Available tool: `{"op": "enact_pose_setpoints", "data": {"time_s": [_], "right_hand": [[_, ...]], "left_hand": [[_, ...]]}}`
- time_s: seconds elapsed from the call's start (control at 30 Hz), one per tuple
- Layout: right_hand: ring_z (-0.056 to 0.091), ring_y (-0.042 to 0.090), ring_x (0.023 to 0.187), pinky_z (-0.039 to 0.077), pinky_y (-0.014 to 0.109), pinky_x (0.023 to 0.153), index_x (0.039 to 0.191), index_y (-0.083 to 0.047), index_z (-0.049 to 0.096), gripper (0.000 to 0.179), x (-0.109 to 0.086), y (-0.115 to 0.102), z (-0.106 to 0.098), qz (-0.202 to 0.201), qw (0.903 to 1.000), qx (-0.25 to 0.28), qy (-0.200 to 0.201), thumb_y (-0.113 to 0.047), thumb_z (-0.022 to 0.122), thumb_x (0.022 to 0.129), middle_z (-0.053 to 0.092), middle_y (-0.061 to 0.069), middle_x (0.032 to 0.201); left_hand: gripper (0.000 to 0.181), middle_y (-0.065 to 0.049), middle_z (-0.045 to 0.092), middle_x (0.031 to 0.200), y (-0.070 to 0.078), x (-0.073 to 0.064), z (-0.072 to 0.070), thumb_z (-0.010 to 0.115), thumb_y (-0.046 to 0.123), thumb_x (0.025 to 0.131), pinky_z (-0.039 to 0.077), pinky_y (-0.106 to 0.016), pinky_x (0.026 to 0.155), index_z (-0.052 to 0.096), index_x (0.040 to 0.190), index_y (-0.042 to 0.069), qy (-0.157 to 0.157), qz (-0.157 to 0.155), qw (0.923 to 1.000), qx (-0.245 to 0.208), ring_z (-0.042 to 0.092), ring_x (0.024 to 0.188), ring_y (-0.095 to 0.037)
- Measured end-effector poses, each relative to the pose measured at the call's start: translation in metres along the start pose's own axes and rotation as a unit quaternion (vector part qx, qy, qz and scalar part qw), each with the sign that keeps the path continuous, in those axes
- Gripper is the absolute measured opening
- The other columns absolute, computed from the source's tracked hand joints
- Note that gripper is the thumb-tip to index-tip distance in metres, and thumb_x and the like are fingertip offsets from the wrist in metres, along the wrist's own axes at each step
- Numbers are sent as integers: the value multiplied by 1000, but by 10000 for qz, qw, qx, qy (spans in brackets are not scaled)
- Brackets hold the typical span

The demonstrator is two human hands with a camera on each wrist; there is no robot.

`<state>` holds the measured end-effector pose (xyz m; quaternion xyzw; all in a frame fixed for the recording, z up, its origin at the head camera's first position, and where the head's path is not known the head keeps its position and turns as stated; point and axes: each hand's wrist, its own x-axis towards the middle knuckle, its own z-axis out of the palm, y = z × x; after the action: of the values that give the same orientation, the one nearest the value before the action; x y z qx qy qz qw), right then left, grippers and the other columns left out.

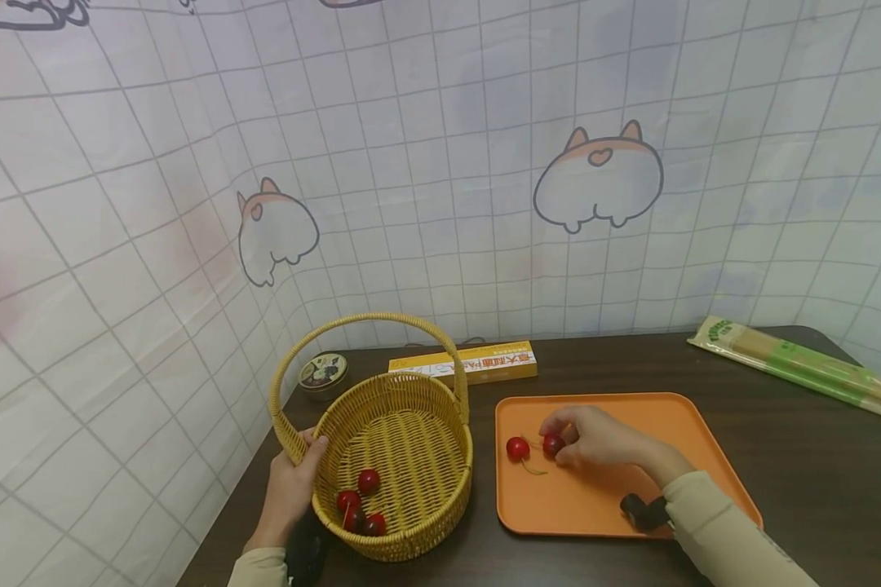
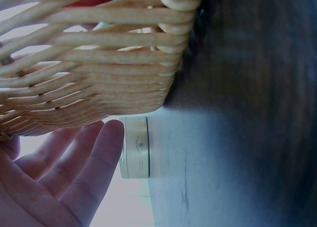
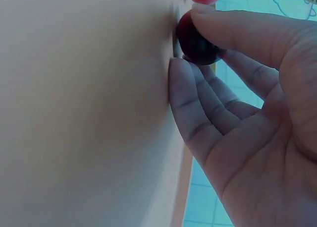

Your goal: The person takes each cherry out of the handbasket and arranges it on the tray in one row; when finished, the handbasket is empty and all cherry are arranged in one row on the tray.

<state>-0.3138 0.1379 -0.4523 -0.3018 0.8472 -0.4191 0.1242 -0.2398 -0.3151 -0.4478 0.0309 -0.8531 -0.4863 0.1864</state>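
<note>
A yellow wicker basket (image 1: 411, 522) with a tall arched handle stands on the dark table. My left hand (image 1: 292, 485) grips its left rim at the foot of the handle, thumb over the rim and fingers against the outer weave (image 2: 104, 78). Several dark red cherries (image 1: 369, 481) lie inside, bunched toward the near left. Over the orange tray (image 1: 587, 509), my right hand (image 1: 602, 440) pinches a dark cherry (image 3: 195, 41) between thumb and fingers, low at the tray's surface. Just left of it lies another red cherry (image 1: 517, 448) with a thin stem.
Behind the basket are a round tin (image 1: 323, 372) and a yellow-and-white pasta box (image 1: 495, 364). A long green-and-clear packet (image 1: 800, 363) lies at the back right. A white grid-patterned cloth (image 1: 440, 204) hangs behind and left of the table.
</note>
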Motion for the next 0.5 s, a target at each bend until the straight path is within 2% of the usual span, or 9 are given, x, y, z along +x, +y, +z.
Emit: {"op": "enact_pose_setpoints", "data": {"time_s": [0.2,0.5], "right_hand": [[62,15,85,49,27,70,107,-9,65,31,2,0,3,2,9989,-408,216,-15,80,80,65,1,94],[61,16,87,49,27,73,105,-10,63,34,3,0,8,-34,9991,-362,237,-23,82,80,64,0,94]], "left_hand": [[28,-17,64,123,1,0,0,55,31,101,49,-20,77,57,99,3,50,34,10000,38,62,100,-24],[26,-15,64,123,3,0,0,56,30,100,46,-18,83,55,97,5,106,-96,9999,82,59,100,-12]]}}
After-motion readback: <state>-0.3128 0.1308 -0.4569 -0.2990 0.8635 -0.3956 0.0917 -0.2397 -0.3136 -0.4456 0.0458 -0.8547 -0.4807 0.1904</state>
